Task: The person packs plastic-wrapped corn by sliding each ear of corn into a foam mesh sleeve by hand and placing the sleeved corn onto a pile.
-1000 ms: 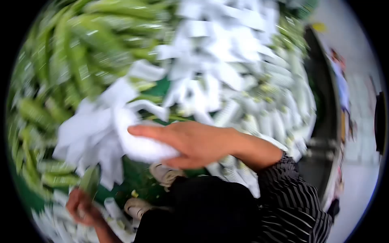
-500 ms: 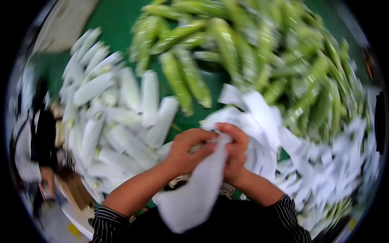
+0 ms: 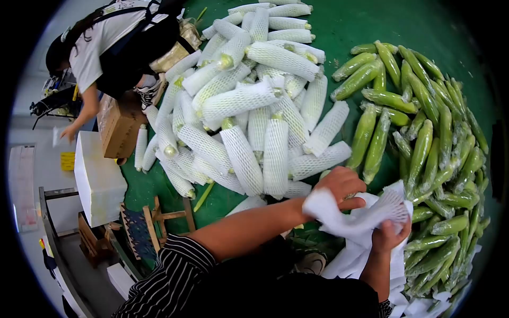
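My right hand (image 3: 391, 236) pinches the mesh end of a white foam net sleeve (image 3: 347, 217), whose blurred loose end lies across my left wrist. Bent over with thumb and fingers apart, my left hand (image 3: 339, 185) is beside the sleeve; nothing shows in its grasp. More flat white foam sleeves (image 3: 358, 254) lie beneath my hands. Just beyond the left hand, corn cobs in foam net sleeves (image 3: 275, 156) are heaped. To the right is a pile of green corn cobs in clear film (image 3: 419, 159).
Everything is spread on a green surface (image 3: 339, 21). At upper left another person (image 3: 101, 47) bends down near a cardboard box (image 3: 124, 124) and a white foam box (image 3: 98, 180). Wooden frames (image 3: 167, 217) stand at lower left.
The view has swung, so the piles and hands appear elsewhere. Both hands were together on a hanging foam sleeve; now they are apart, with the sleeve stretching left from my right hand.
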Demonstrator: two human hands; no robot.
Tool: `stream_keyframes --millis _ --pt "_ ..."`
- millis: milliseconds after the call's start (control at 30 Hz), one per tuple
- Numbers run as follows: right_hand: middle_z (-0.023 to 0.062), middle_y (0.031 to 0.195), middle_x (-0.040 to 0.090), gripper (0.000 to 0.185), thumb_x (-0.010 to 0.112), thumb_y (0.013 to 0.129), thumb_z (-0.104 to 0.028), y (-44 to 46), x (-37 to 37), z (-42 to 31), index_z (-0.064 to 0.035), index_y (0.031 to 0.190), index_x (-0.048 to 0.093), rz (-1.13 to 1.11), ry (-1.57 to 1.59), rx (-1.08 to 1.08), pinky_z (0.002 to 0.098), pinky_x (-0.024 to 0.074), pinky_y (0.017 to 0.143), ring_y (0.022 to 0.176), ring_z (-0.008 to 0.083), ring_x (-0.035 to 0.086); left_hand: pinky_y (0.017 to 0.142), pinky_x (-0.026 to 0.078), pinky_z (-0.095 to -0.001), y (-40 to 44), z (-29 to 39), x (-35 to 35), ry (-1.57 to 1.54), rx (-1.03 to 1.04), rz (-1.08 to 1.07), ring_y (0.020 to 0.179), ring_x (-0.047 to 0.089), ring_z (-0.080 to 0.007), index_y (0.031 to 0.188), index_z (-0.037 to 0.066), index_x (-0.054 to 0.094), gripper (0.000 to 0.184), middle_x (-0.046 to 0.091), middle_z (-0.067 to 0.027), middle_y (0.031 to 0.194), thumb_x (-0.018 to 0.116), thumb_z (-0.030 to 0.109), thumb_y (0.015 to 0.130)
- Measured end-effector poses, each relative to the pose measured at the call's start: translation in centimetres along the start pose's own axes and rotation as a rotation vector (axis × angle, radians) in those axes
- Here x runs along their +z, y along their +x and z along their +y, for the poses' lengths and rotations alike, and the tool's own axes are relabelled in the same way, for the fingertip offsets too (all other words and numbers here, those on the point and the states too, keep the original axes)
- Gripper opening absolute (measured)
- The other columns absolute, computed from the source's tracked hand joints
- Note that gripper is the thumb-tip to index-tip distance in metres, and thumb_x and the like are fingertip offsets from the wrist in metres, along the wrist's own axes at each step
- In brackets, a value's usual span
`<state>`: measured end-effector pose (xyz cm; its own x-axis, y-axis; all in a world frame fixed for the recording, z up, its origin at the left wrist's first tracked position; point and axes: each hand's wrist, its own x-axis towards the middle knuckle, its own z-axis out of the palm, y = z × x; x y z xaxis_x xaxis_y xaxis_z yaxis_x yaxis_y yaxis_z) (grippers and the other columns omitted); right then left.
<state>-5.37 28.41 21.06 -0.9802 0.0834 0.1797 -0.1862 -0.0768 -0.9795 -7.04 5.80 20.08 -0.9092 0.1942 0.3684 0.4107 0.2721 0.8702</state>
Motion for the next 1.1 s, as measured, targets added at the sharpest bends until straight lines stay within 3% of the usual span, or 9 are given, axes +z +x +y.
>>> stream_keyframes --millis 100,167,233,367,533,833,1033,1067,1100 --pt "0.0144 0.11 0.065 0.043 0.06 0.092 -0.025 1.8 1.8 -5.0 -0.0033 0.129 0.05 -0.177 0.267 0.458 0.0401 0.0561 0.084 0.096 0.0266 0.066 0.093 0.042 -0.0473 0.1 1.7 -0.2 0.282 0.0 -0.138 0.107 0.053 -0.0337 0.102 0.007 0.06 0.027 0.062 -0.01 0.103 0.064 0.028 0.085" --pt "0.0101 0.107 0.064 0.034 0.052 0.1 -0.025 1.9 5.0 -3.8 -0.0098 0.131 0.05 -0.064 0.475 0.725 0.0365 0.0555 0.082 0.095 0.0227 0.064 0.087 0.044 -0.0422 0.5 4.3 -1.9 0.565 -0.012 -0.439 0.097 0.052 -0.0282 0.094 0.012 0.067 0.018 0.058 -0.0034 0.096 0.068 0.021 0.079" --pt "0.01 0.122 0.063 0.045 0.049 0.103 -0.025 2.5 5.5 -2.0 -0.0128 0.146 0.043 -0.166 0.995 0.794 0.0395 0.0527 0.095 0.111 0.0237 0.061 0.081 0.046 -0.0402 -0.1 4.1 -1.6 0.432 -0.144 -0.3 0.089 0.053 -0.03 0.09 0.009 0.067 0.015 0.058 -0.0043 0.092 0.066 0.015 0.076" --pt "0.011 0.121 0.065 0.031 0.048 0.103 -0.015 2.9 5.4 1.4 -0.0025 0.13 0.055 0.012 0.99 0.958 0.039 0.0558 0.093 0.108 0.0241 0.066 0.104 0.039 -0.041 -0.3 4.4 0.2 -0.002 -0.316 -0.041 0.119 0.052 -0.0327 0.113 0.013 0.07 0.027 0.06 -0.0129 0.125 0.061 0.009 0.087" --pt "0.0112 0.116 0.067 0.027 0.052 0.1 -0.008 3.9 5.5 1.7 -0.0019 0.126 0.057 0.047 0.827 0.917 0.0367 0.0572 0.088 0.102 0.0221 0.068 0.114 0.032 -0.0444 -1.4 2.4 0.5 -1.461 -0.647 0.179 0.135 0.045 -0.027 0.146 -0.001 0.038 0.053 0.051 -0.0129 0.144 0.044 0.025 0.101" --pt "0.008 0.119 0.063 0.034 0.051 0.104 -0.031 -1.3 6.2 12.1 -0.0085 0.129 0.054 -0.062 0.806 0.916 0.0365 0.0526 0.095 0.105 0.0211 0.064 0.116 0.032 -0.0434 -5.3 -3.5 0.5 -1.393 -0.938 0.353 0.137 0.046 -0.0276 0.146 0.001 0.039 0.054 0.048 -0.0139 0.148 0.033 0.039 0.108" --pt "0.0044 0.11 0.066 0.026 0.05 0.102 -0.014 0.9 6.4 8.1 -0.005 0.124 0.06 -0.046 0.406 0.737 0.0269 0.0524 0.084 0.095 0.011 0.063 0.098 0.05 -0.038 -1.2 -1.6 2.1 -0.896 -1.044 0.501 0.115 0.062 -0.0242 0.132 0.0 0.05 0.043 0.062 -0.0126 0.127 0.041 0.035 0.108" --pt "0.0018 0.101 0.065 0.024 0.051 0.105 -0.021 1.7 7.0 7.4 -0.0067 0.12 0.062 0.05 0.434 0.819 0.0238 0.0509 0.075 0.083 0.0072 0.06 0.084 0.049 -0.0287 -0.8 -1.8 3.1 -0.852 -1.017 0.599 0.092 0.059 -0.0113 0.104 0.004 0.056 0.031 0.064 -0.0043 0.101 0.045 0.033 0.108" --pt "0.0016 0.101 0.065 0.024 0.05 0.105 -0.023 1.4 6.8 8.8 -0.0073 0.119 0.062 0.03 0.379 0.838 0.024 0.0511 0.074 0.083 0.0071 0.06 0.082 0.048 -0.0285 -2.0 -3.7 3.6 -0.776 -1.03 0.592 0.09 0.059 -0.0113 0.104 0.004 0.055 0.031 0.064 -0.0046 0.1 0.045 0.033 0.107"
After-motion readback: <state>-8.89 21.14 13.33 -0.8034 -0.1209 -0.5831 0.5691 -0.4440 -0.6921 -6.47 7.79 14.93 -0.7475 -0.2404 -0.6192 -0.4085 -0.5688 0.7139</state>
